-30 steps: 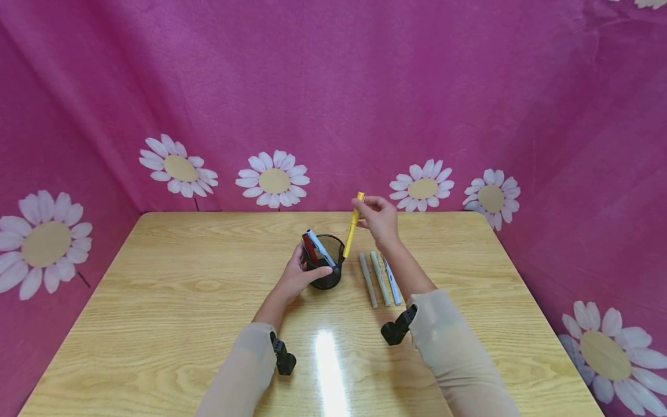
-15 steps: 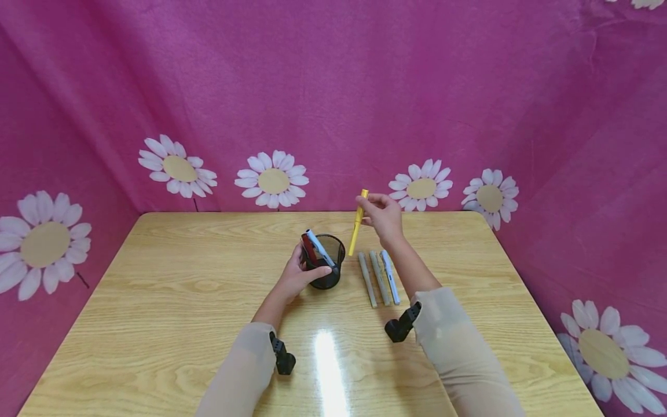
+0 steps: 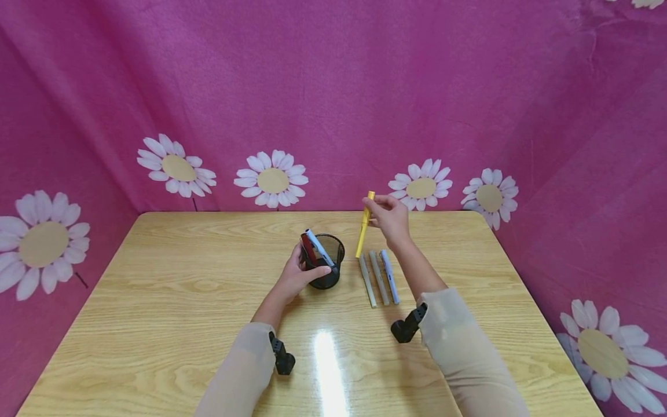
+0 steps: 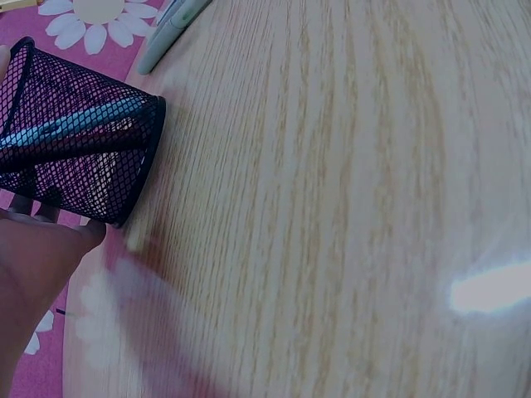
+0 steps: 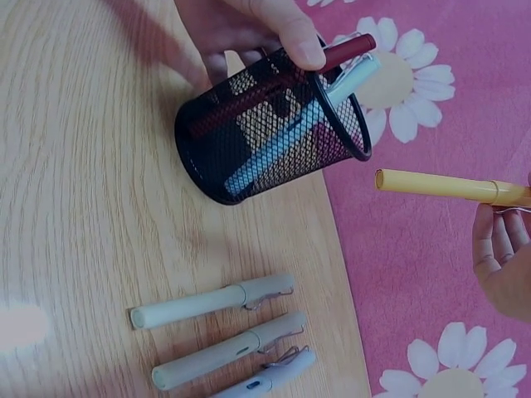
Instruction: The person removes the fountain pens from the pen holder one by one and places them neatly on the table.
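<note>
My left hand [image 3: 293, 280] grips the side of a black mesh pen holder [image 5: 274, 133], its thumb across the front in the head view. Inside lean a dark red pen [image 5: 348, 51] and a light blue pen [image 5: 355, 79], caps poking above the rim. Between thumb and fingers of my right hand [image 3: 392, 220] is a yellow pen [image 3: 365, 226], held nearly upright and apart from the holder, to its right. On the table below it lie a pale green pen [image 5: 211, 305], a grey-green pen [image 5: 232, 350] and a light lavender-blue pen [image 3: 389, 277], side by side.
The wooden table [image 3: 182, 301] carries a bright light reflection [image 3: 329, 370] near its front. A pink curtain [image 3: 333, 104] with daisies hangs behind and along both sides. A small black camera [image 3: 408, 325] sits on each wrist.
My right hand has moved to the right with the yellow pen, away from the pen holder's rim and over the lying pens' far ends. The left hand stays on the holder.
</note>
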The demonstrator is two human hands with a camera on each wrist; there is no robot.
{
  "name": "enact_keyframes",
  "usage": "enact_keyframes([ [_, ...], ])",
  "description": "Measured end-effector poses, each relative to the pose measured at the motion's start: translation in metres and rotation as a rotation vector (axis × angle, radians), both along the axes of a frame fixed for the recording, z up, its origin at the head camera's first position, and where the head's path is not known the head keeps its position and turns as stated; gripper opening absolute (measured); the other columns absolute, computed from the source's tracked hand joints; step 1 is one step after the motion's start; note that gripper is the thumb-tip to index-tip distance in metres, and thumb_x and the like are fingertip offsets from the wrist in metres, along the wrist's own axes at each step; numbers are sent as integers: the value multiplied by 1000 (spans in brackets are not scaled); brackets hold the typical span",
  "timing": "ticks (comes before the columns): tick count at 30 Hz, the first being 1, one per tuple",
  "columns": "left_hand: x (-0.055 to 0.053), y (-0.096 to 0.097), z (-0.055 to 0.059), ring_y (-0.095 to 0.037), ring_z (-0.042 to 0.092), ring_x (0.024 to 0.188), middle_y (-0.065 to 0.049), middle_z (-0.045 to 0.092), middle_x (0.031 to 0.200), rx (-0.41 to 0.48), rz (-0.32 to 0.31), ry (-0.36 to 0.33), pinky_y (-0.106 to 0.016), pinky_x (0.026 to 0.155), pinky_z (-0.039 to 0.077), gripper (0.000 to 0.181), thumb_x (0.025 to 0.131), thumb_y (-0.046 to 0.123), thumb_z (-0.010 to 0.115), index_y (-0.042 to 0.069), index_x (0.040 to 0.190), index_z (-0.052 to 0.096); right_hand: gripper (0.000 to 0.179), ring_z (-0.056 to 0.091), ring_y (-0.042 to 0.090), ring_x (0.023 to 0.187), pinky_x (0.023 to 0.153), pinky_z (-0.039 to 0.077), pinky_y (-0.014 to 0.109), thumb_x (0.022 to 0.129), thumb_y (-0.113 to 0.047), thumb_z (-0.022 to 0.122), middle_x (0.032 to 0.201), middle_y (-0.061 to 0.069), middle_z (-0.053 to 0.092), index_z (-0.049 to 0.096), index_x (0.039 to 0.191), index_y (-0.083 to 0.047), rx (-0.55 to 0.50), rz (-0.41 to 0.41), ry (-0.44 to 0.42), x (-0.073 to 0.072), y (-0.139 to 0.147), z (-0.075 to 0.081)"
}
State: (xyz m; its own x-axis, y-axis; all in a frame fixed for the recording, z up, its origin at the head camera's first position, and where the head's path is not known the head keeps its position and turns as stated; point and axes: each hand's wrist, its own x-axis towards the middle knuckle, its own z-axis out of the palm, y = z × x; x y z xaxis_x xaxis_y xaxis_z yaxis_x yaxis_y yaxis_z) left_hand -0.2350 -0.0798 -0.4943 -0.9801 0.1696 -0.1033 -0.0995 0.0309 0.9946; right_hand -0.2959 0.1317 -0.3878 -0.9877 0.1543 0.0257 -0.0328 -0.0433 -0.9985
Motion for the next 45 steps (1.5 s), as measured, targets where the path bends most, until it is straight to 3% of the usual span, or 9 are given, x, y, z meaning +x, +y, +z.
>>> enact_keyframes([
  [10, 0, -1, 1, -30, 21, 143, -10, 27, 153, 1, -13, -28, -46, 116, 18, 96, 79, 17, 74, 21, 151, 10, 19, 58, 4, 54, 52, 53, 19, 84, -16, 69, 69, -8, 58, 56, 92, -5, 28, -12, -41, 0, 11, -4],
  [18, 11, -1, 25, -33, 21, 142, -16, 26, 153, 20, -36, -23, -48, 116, 19, 94, 80, 11, 71, 14, 152, 9, 18, 55, 3, 53, 53, 53, 19, 83, -16, 70, 67, -10, 58, 56, 89, -5, 46, -18, -40, 0, 22, -7],
  [22, 13, 0, 28, -33, 21, 142, -15, 26, 153, 23, -35, -21, -47, 116, 18, 94, 81, 11, 71, 15, 152, 9, 18, 55, 3, 53, 53, 53, 19, 83, -16, 70, 69, -9, 57, 57, 89, -5, 53, -23, -45, 0, 26, -9],
  [37, 12, -1, 26, -32, 24, 141, -15, 27, 152, 29, -38, -33, -47, 115, 22, 95, 80, 13, 72, 18, 152, 9, 29, 56, 3, 54, 55, 54, 20, 84, -18, 69, 68, -9, 56, 57, 101, 3, 110, -25, -69, 4, 42, -16],
  [45, 13, -1, 26, -33, 25, 141, -15, 29, 151, 29, -39, -23, -48, 115, 22, 94, 80, 12, 71, 17, 152, 10, 22, 56, 3, 54, 57, 55, 23, 85, -19, 69, 67, -8, 54, 58, 95, -3, 150, -33, -100, 5, 49, -20],
])
